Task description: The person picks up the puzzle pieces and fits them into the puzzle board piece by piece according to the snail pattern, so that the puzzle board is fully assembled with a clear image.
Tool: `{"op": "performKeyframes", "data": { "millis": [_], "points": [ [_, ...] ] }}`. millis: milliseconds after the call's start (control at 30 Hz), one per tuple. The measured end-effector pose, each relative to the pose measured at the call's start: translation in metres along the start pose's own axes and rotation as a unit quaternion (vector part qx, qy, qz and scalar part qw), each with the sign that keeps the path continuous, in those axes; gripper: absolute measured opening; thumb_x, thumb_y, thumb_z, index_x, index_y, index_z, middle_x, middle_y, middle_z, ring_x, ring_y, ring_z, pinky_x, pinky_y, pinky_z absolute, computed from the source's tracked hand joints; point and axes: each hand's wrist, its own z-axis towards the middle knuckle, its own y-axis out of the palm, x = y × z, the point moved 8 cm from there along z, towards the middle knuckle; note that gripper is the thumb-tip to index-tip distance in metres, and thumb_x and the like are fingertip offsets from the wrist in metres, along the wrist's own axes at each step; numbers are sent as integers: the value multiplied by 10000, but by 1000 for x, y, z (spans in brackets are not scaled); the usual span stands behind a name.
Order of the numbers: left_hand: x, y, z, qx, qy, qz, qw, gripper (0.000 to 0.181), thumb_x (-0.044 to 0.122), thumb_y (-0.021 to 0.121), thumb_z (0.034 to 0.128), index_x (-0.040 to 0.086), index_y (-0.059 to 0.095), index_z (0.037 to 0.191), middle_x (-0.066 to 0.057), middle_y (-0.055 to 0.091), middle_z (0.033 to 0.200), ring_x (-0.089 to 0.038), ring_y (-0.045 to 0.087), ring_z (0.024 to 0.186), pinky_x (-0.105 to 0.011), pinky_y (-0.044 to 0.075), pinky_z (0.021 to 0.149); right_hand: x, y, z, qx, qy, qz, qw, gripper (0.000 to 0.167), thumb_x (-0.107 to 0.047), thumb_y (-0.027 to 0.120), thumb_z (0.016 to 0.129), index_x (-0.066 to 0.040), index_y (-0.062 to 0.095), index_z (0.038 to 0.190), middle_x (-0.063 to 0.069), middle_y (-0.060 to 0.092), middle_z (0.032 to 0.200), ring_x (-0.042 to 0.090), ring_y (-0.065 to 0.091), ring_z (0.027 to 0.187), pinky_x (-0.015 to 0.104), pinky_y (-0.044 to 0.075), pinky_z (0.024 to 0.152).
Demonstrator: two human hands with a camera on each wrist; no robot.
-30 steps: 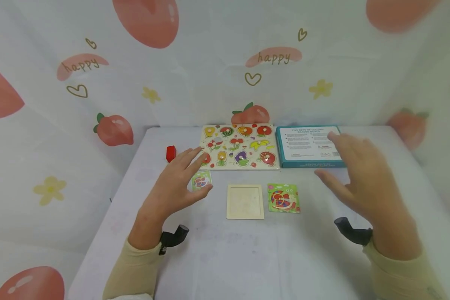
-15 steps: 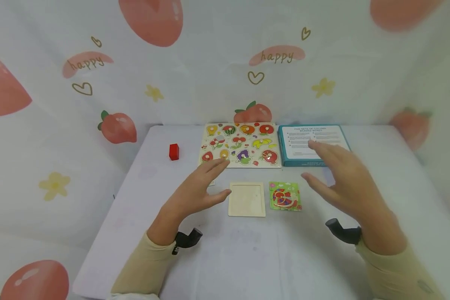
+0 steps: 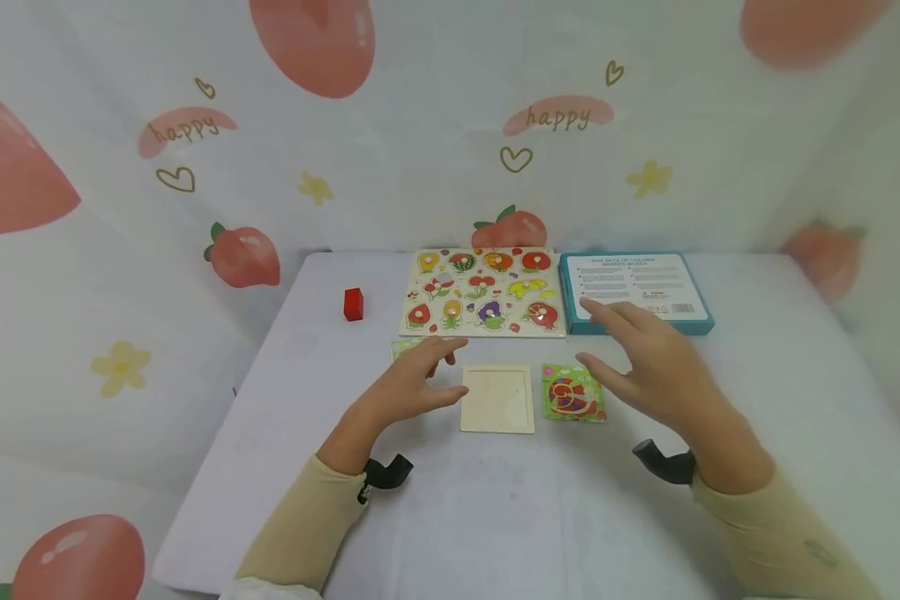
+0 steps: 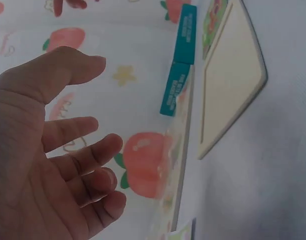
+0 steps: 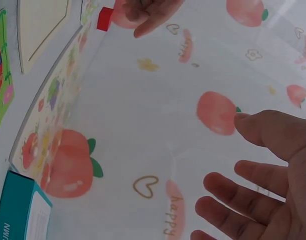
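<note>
We see the left hand (image 3: 414,379) and right hand (image 3: 656,358) both empty, fingers loosely spread; the wooden tray (image 3: 497,401) and snail puzzle (image 3: 572,394) lie flat between them, probably so either can reach.

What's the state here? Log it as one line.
left hand: holding nothing | right hand: holding nothing | wooden tray: on table, beside snail puzzle | red block: left of fruit puzzle

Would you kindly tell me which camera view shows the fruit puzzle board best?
The head view: the fruit puzzle board is seen from above, its face laid open. The left wrist view shows it nearly edge-on; the right wrist view, steeply slanted.
</note>
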Motion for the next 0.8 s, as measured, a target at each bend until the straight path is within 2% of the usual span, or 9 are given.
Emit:
{"op": "performKeyframes", "data": {
  "millis": [167, 267, 433, 600, 800],
  "points": [
    [-21, 14, 5, -257, -710, 281, 9967, 710, 355, 811, 880, 133, 521, 1489, -50, 589, 1185, -245, 543, 1020, -369, 482, 803, 3, 10, 2, -133, 30, -28, 9999, 744, -232, 878, 812, -56, 555, 1459, 183, 658, 1253, 364, 635, 1121, 517, 555, 843],
    [-30, 23, 6, -430, -964, 535, 9930, 708, 396, 823, 860, 162, 540, 1465, -1, 574, 1146, -169, 535, 990, -343, 477, 798, 6, 20, 3, -362, 124, -75, 9992, 726, -265, 871, 828, -58, 563, 1452, 171, 660, 1253, 347, 640, 1112, 500, 557, 852],
    [-36, 32, 6, -685, -985, 495, 9915, 736, 366, 850, 835, 141, 546, 1466, -4, 545, 1057, -168, 516, 910, -349, 440, 747, 14, 43, 3, -920, 473, -20, 9946, 700, -315, 839, 865, -95, 557, 1467, 102, 665, 1158, 271, 641, 977, 422, 570, 780],
    [-42, 40, 5, -911, -976, 450, 9900, 782, 369, 876, 805, 141, 541, 1473, 23, 536, 1068, -159, 509, 953, -352, 446, 828, 24, 66, 2, -1397, 855, 75, 9865, 674, -338, 817, 883, -111, 563, 1465, 51, 668, 1092, 228, 624, 932, 377, 550, 748],
    [-40, 46, 7, -1138, -898, 763, 9865, 845, 414, 895, 778, 132, 538, 1489, 15, 505, 1153, -154, 499, 992, -360, 455, 898, 36, 89, 0, -1957, 1246, 366, 9720, 621, -326, 801, 897, -91, 593, 1433, 58, 661, 1078, 224, 603, 905, 364, 531, 742]
  ]
}}
